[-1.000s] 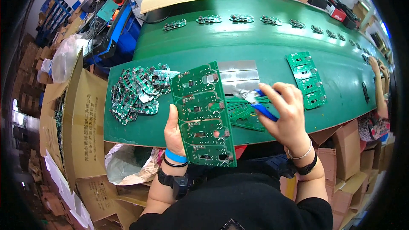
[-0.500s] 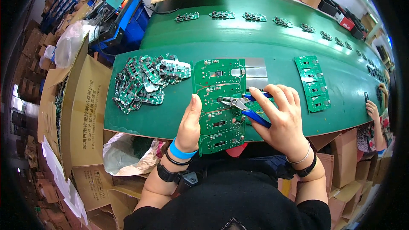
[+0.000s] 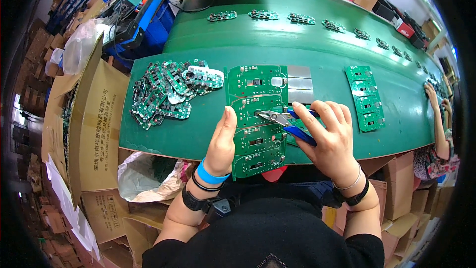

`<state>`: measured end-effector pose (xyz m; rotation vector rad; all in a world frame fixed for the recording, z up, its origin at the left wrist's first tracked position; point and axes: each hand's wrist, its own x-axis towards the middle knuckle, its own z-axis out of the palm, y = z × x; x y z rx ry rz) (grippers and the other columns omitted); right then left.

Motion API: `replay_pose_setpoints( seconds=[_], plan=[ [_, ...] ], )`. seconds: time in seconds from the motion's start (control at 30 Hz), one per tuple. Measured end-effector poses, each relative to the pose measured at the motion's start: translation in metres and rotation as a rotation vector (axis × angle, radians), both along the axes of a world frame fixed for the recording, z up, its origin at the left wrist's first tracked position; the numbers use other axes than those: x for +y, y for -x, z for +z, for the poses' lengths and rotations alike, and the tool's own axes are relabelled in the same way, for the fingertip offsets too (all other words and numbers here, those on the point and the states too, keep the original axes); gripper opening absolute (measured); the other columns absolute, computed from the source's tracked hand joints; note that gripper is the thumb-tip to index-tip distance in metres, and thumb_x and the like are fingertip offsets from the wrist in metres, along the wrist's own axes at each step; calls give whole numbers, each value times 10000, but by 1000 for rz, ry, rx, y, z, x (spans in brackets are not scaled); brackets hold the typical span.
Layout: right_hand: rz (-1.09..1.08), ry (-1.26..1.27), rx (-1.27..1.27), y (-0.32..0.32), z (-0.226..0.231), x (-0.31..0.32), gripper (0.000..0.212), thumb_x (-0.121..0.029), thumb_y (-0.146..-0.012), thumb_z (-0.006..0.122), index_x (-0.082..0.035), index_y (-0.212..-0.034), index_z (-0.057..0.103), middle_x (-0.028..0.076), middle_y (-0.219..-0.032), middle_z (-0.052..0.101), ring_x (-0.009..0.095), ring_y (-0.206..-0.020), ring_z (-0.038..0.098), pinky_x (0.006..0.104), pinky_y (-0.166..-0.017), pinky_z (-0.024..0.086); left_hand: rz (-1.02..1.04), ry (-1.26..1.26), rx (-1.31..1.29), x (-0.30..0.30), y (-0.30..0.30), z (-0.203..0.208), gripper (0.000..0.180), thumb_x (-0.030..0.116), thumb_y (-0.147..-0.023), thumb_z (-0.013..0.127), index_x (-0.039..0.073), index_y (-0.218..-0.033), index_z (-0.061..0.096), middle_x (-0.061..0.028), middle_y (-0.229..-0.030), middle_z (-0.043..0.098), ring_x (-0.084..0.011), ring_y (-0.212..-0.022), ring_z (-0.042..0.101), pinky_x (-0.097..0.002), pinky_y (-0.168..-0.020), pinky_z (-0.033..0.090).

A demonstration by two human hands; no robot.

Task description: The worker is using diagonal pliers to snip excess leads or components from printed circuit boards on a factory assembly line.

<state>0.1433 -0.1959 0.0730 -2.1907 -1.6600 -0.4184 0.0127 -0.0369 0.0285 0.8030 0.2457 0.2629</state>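
Observation:
A green circuit board panel [image 3: 257, 104], made of several joined boards, lies in front of me and juts past the table's near edge. My left hand [image 3: 221, 136] grips its left edge, the thumb up and the other fingers mostly hidden. In my right hand [image 3: 328, 136] is a pair of wire cutters [image 3: 299, 131] with blue handles. Their metal jaws rest at a dark component on the second board from the top. Right of the panel's upper part lies a flat silver metal plate [image 3: 300, 83]. A heap of separate circuit boards [image 3: 163, 89] lies to the left.
Another board panel [image 3: 366, 99] lies at the right. Beyond the table, a green conveyor belt [image 3: 277, 37] carries a row of boards. A co-worker's hands [image 3: 436, 97] are at the far right. An open cardboard box [image 3: 101, 129] and a white bag [image 3: 148, 176] stand at the left.
The view has shifted slightly. My hands and the cutters keep nearly the same place on the panel. At the far right, the co-worker's hand has moved up toward the belt.

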Motion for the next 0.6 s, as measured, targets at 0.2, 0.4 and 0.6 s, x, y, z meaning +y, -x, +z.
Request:
replay_pose_setpoints(
  seconds=[0.2, 0.4, 0.6],
  plan=[
    [-43, -215, 80, -8, 3, -7, 512, -162, -601, 742, -95, -1095, 624, 94, -903, 531, 267, -811, 514, 372, -710, 401, -126, 294, -113, 11, 11, -6, 673, 540, -949, 188, 28, -1375, 280, -209, -1288, 458, -330, -1076, 557, -477, -866, 500],
    [-81, -108, 102, -13, -7, -11, 497, -163, -628, 727, -96, -1106, 610, 86, -900, 524, 255, -801, 502, 367, -714, 393, -176, 669, -391, 19, 14, -22, 652, 536, -946, 207, 127, -1450, 141, -227, -1480, 99, -408, -962, 593, -505, -764, 538],
    [-79, -93, 113, -9, -13, -6, 550, -167, -614, 726, -108, -1143, 586, 82, -925, 522, 251, -814, 501, 367, -714, 389, -163, 648, -353, 17, 9, -21, 659, 543, -940, 228, 118, -1442, 180, -230, -1483, 70, -388, -896, 623, -468, -727, 561]
  ],
)
